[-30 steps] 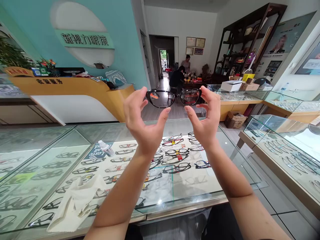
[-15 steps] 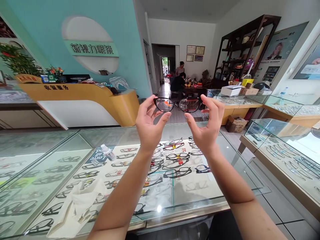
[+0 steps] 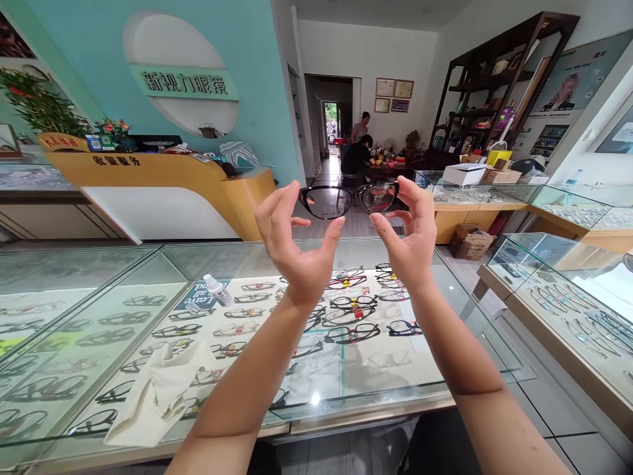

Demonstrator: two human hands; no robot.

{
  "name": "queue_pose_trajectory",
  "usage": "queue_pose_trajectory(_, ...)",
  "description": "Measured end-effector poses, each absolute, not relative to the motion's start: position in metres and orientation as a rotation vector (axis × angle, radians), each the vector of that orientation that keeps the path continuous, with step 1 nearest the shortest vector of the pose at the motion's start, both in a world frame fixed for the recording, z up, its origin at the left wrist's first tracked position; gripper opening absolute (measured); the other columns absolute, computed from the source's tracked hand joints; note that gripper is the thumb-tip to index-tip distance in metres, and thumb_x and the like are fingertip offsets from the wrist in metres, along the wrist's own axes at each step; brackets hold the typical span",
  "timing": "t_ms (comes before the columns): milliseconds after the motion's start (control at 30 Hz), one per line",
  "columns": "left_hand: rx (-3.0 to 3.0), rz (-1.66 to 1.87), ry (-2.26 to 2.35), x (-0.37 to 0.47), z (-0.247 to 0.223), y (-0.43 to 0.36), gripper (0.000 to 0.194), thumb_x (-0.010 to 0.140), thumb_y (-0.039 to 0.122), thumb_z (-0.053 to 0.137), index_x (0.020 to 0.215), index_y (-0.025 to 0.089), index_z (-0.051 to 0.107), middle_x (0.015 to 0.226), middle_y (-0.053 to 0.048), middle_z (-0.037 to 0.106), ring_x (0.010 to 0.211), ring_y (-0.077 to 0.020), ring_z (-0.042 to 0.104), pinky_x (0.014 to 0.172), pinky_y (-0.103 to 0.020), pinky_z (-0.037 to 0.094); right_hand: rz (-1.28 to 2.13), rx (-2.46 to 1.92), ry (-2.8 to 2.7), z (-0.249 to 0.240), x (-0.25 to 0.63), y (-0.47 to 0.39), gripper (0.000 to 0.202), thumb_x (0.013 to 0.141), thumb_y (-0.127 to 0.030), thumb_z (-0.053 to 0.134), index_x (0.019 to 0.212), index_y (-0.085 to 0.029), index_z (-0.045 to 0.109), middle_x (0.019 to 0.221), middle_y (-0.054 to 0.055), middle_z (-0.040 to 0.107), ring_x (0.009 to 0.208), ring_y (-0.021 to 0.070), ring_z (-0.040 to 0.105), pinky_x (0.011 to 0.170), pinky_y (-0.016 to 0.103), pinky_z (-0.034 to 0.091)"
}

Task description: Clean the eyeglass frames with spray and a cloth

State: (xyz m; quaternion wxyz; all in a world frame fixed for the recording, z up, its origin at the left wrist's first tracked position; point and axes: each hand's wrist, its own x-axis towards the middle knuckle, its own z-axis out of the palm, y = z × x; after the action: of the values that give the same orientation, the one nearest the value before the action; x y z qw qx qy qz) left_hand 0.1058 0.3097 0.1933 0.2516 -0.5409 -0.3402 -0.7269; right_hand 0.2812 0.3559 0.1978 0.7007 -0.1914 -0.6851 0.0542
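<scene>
The left hand (image 3: 299, 244) and the right hand (image 3: 411, 231) are holding one pair of black-rimmed glasses (image 3: 356, 192) up between them over one glass display case (image 3: 395, 379), each gripping one end of the frame at the fingertips with its single thumb spread wide from the forefinger; whether the two thumbs are touching the rims, I cannot tell. One white bottle (image 3: 217, 290) and one pale cloth (image 3: 161, 392) are resting on the case, while two people (image 3: 357, 158) are occupying the back of the room.
</scene>
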Motion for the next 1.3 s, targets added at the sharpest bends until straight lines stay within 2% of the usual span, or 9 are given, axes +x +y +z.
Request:
queue_pose_trajectory(133, -1.44, -1.935, -0.95, 0.108, 0.193, 0.307, 0.073, 0.088, 0.05, 0.085, 0.154, 0.034, 0.058, 0.145, -0.012, 0.062, 0.135, -0.0327, 0.059, 0.08, -0.04, 0.061, 0.208, -0.416, -1.549, 0.195, 0.282, 0.363, 0.06, 0.101, -0.046, 0.072, 0.156, -0.034, 0.051, 0.15, 0.014, 0.057, 0.137, 0.0303, 0.063, 0.09, 0.044, 0.069)
queue_pose_trajectory(267, -1.474, -1.975, -0.966, 0.107, 0.192, 0.31, 0.075, 0.088, 0.053, 0.085, 0.155, 0.033, 0.057, 0.148, -0.012, 0.061, 0.139, -0.0334, 0.058, 0.087, -0.041, 0.062, 0.192, -0.425, -1.531, 0.196, 0.282, 0.36, 0.059, 0.1, -0.045, 0.072, 0.155, -0.033, 0.053, 0.148, 0.013, 0.057, 0.135, 0.0297, 0.063, 0.09, 0.043, 0.068)
queue_pose_trajectory(500, -1.673, -2.174, -1.219, 0.104, 0.191, 0.312, 0.067, 0.09, 0.052, 0.086, 0.149, 0.03, 0.063, 0.144, -0.012, 0.065, 0.13, -0.0288, 0.07, 0.086, -0.033, 0.063, -0.009, -0.515, -1.446, 0.202, 0.282, 0.344, 0.053, 0.097, -0.042, 0.074, 0.147, -0.032, 0.061, 0.135, 0.012, 0.061, 0.12, 0.0297, 0.063, 0.088, 0.048, 0.064)
queue_pose_trajectory(700, -1.635, -2.117, -1.181, 0.104, 0.191, 0.307, 0.076, 0.086, 0.054, 0.09, 0.151, 0.03, 0.06, 0.146, -0.012, 0.065, 0.131, -0.0293, 0.07, 0.095, -0.037, 0.064, -0.033, -0.484, -1.477, 0.199, 0.282, 0.339, 0.055, 0.099, -0.045, 0.071, 0.151, -0.035, 0.056, 0.139, 0.012, 0.056, 0.125, 0.0323, 0.06, 0.093, 0.053, 0.064)
queue_pose_trajectory(933, -1.605, -2.127, -1.05, 0.101, 0.172, 0.307, 0.075, 0.086, 0.059, 0.088, 0.149, 0.029, 0.059, 0.146, -0.012, 0.065, 0.133, -0.0295, 0.07, 0.094, -0.037, 0.064, -0.165, -0.391, -1.494, 0.181, 0.293, 0.324, 0.055, 0.098, -0.043, 0.069, 0.151, -0.035, 0.055, 0.139, 0.013, 0.061, 0.131, 0.0354, 0.061, 0.088, 0.052, 0.065)
queue_pose_trajectory(1100, -1.523, -1.997, -1.048, 0.089, 0.139, 0.299, 0.079, 0.083, 0.06, 0.089, 0.149, 0.029, 0.06, 0.143, -0.013, 0.066, 0.131, -0.0313, 0.067, 0.091, -0.042, 0.065, 0.136, -0.492, -1.502, 0.157, 0.301, 0.326, 0.037, 0.107, -0.046, 0.057, 0.137, -0.028, 0.07, 0.134, 0.012, 0.074, 0.125, 0.0299, 0.071, 0.093, 0.048, 0.064)
queue_pose_trajectory(1200, -1.495, -1.952, -1.074, 0.081, 0.118, 0.295, 0.079, 0.081, 0.055, 0.091, 0.149, 0.028, 0.061, 0.141, -0.014, 0.066, 0.13, -0.0318, 0.067, 0.089, -0.043, 0.067, 0.369, -0.525, -1.525, 0.141, 0.297, 0.332, 0.034, 0.108, -0.048, 0.059, 0.127, -0.025, 0.077, 0.128, 0.011, 0.08, 0.119, 0.0266, 0.074, 0.096, 0.044, 0.063)
queue_pose_trajectory(1300, -1.474, -1.937, -1.092, 0.075, 0.099, 0.292, 0.078, 0.082, 0.049, 0.092, 0.149, 0.026, 0.06, 0.14, -0.015, 0.067, 0.129, -0.0318, 0.068, 0.087, -0.042, 0.067, 0.494, -0.516, -1.541, 0.126, 0.29, 0.333, 0.036, 0.106, -0.051, 0.065, 0.127, -0.025, 0.079, 0.13, 0.011, 0.081, 0.12, 0.0265, 0.075, 0.095, 0.042, 0.062)
